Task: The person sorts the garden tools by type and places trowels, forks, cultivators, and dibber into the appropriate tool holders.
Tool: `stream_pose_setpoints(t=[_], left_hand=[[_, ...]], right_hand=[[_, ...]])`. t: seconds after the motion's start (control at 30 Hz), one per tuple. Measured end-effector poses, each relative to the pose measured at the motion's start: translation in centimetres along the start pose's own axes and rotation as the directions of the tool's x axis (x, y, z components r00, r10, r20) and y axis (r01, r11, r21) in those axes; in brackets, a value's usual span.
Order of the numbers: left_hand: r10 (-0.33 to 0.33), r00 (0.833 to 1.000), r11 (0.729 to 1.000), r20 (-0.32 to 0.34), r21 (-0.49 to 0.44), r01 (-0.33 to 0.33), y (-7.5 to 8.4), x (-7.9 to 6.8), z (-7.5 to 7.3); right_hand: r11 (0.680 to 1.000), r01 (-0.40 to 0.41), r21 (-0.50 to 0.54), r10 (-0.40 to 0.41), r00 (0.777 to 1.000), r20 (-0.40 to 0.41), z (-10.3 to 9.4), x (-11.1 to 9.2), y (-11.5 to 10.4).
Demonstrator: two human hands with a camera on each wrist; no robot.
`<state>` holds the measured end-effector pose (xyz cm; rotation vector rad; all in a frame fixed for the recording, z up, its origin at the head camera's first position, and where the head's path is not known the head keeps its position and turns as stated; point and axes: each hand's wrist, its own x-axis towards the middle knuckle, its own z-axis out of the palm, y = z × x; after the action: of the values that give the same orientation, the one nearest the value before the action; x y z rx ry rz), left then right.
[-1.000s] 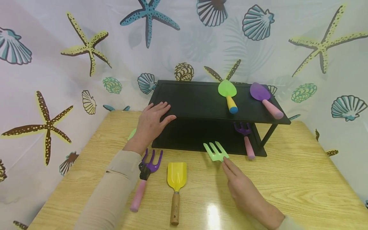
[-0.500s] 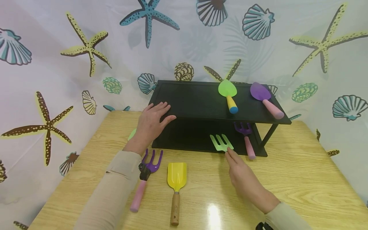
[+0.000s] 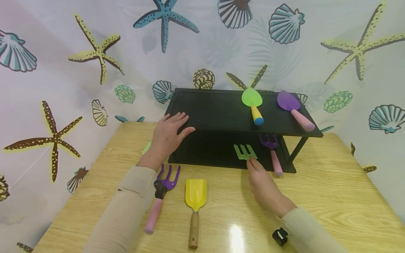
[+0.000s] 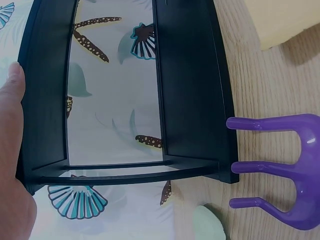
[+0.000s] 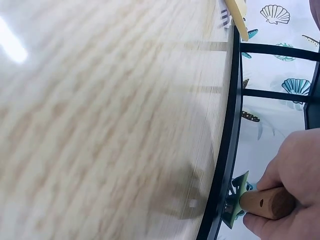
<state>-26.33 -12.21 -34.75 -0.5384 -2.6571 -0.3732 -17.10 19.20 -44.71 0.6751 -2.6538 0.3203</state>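
My right hand [image 3: 265,189] pinches a light green hand fork [image 3: 245,154], its tines pointing away over the lower tier of a black two-tier rack [image 3: 209,109]. The fork's wooden handle [image 5: 264,203] shows between thumb and fingers in the right wrist view. My left hand [image 3: 169,135] rests on the left front of the rack's top tier, fingers straight and thumb out. To the right of the green fork, a purple hand fork with a pink handle [image 3: 276,163] lies on the lower tier. A green trowel [image 3: 252,98] and a purple trowel [image 3: 288,102] lie on top.
On the table before the rack lie another purple fork [image 3: 153,216] with a pink handle, partly behind my left wrist, and a yellow shovel [image 3: 195,193] with a wooden handle. A green piece [image 3: 146,147] shows behind my left forearm. Patterned cloth [image 3: 202,42] hangs behind.
My right hand has moved forward with the green fork, whose tines have passed from the rack's front edge to over the lower tier. My left hand has stayed in place.
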Motion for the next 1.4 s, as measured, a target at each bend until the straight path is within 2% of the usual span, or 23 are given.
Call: stream_pose_setpoints(t=[0.23,0.47,0.97,1.4], left_hand=[[-0.001,1.000,1.000,-0.004,-0.004,0.001,0.0,0.0,0.0],[-0.004,1.000,1.000,-0.007,0.003,0.004,-0.1,0.0,0.1],[0.001,1.000,1.000,-0.024,-0.016,-0.001,-0.1,-0.1,0.1],[-0.002,1.000,1.000,-0.023,-0.024,0.001,-0.2,0.0,0.3]], right_hand=[[0.999,-0.042,-0.014,0.042,0.999,-0.014,0.9,1.0,0.0],[0.998,-0.068,0.018,0.069,0.997,-0.041,2.1,2.0,0.2],[0.977,-0.195,0.092,0.197,0.980,-0.015,4.0,3.8,-0.2],[0.968,-0.230,0.105,0.230,0.973,0.014,4.9,4.3,0.0]])
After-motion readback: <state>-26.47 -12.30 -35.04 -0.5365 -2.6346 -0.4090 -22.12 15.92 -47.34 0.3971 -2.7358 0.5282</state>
